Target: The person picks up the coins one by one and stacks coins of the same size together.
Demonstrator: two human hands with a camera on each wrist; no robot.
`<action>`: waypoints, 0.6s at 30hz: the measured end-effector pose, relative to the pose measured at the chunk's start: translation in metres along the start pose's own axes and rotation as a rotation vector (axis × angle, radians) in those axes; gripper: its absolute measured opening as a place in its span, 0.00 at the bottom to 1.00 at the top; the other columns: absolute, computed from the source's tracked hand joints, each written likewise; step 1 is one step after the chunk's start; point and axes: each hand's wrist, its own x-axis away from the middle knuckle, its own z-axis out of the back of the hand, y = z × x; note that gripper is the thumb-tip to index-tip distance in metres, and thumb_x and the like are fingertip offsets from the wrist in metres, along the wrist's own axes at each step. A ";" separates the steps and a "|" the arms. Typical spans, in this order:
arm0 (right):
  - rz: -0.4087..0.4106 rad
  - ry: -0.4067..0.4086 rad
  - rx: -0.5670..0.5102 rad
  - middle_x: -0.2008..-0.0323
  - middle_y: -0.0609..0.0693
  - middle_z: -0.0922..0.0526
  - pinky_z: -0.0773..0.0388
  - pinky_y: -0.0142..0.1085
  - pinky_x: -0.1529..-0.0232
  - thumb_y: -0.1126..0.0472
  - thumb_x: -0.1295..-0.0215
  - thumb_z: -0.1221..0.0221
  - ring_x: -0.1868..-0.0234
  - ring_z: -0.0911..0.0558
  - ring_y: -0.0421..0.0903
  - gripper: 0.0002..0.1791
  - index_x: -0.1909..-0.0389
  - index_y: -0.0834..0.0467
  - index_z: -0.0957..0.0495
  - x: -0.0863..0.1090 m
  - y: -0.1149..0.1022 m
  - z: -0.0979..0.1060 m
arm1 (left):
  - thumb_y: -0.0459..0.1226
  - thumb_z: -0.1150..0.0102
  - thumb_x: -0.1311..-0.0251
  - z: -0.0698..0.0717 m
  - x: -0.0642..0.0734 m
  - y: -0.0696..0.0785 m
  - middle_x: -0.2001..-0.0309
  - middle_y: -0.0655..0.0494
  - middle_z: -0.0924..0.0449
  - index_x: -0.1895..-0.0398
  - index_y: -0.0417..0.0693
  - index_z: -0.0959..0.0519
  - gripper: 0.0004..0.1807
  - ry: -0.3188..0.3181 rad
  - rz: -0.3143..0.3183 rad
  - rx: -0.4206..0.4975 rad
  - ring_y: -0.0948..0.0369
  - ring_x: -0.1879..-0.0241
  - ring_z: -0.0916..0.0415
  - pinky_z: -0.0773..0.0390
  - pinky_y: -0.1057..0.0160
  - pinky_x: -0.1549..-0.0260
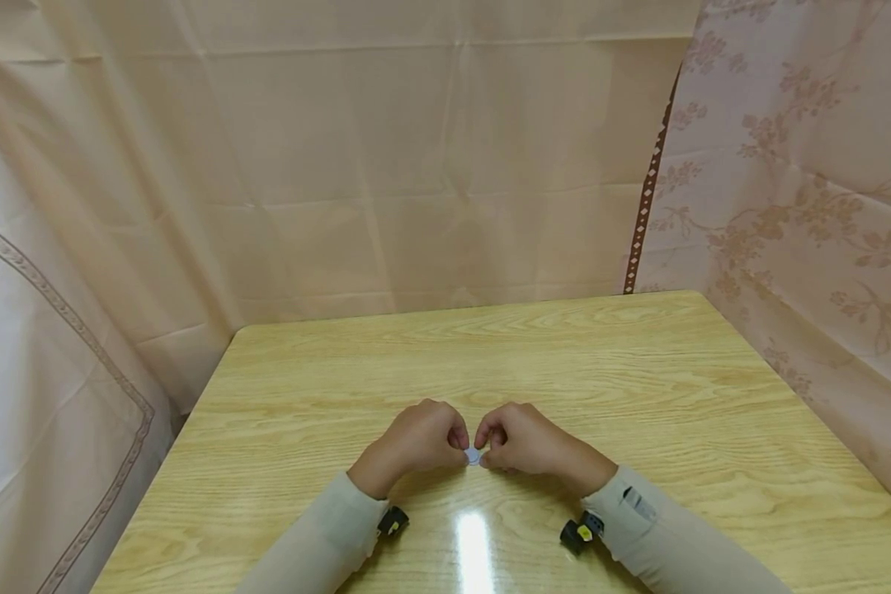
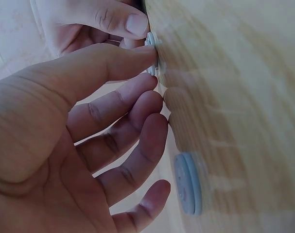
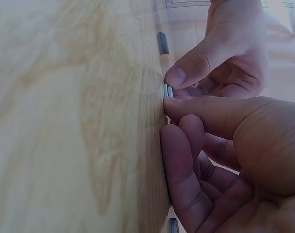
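Note:
Both hands meet over a small, pale, round disc near the middle of the table. My left hand pinches its left side between thumb and index finger, the other fingers loosely bent. From the opposite side my right hand grips it the same way. Seen edge-on in the right wrist view, the disc looks layered, with both thumbs at its rim close over the wood. A second blue-grey disc lies on the table beneath my left hand's outer fingers. Another disc shows below my right hand's fingers.
The wood-grain table has rounded far corners. A beige curtain hangs behind it, with a flowered cloth on the right and a white cloth on the left. Small black cameras are strapped at both wrists.

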 end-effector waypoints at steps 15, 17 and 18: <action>0.011 0.007 0.004 0.83 0.44 0.22 0.27 0.33 0.80 0.66 0.37 0.30 0.84 0.25 0.39 0.05 0.64 0.54 0.15 0.000 0.002 -0.001 | 0.37 0.26 0.49 0.000 0.000 0.002 0.77 0.73 0.21 0.76 0.58 0.14 0.05 -0.003 -0.014 0.009 0.71 0.76 0.26 0.24 0.68 0.74; 0.014 0.008 0.004 0.83 0.44 0.22 0.27 0.33 0.80 0.66 0.38 0.30 0.84 0.25 0.39 0.05 0.64 0.54 0.15 0.000 0.002 -0.001 | 0.37 0.26 0.49 0.000 0.000 0.002 0.77 0.73 0.21 0.76 0.57 0.14 0.04 -0.002 -0.016 0.013 0.71 0.76 0.26 0.24 0.68 0.74; 0.015 0.008 0.003 0.83 0.44 0.22 0.27 0.33 0.80 0.67 0.37 0.30 0.84 0.25 0.39 0.05 0.64 0.54 0.15 0.000 0.002 -0.001 | 0.37 0.26 0.49 0.000 0.000 0.001 0.77 0.73 0.21 0.76 0.57 0.13 0.04 -0.001 -0.018 0.013 0.71 0.76 0.26 0.24 0.68 0.74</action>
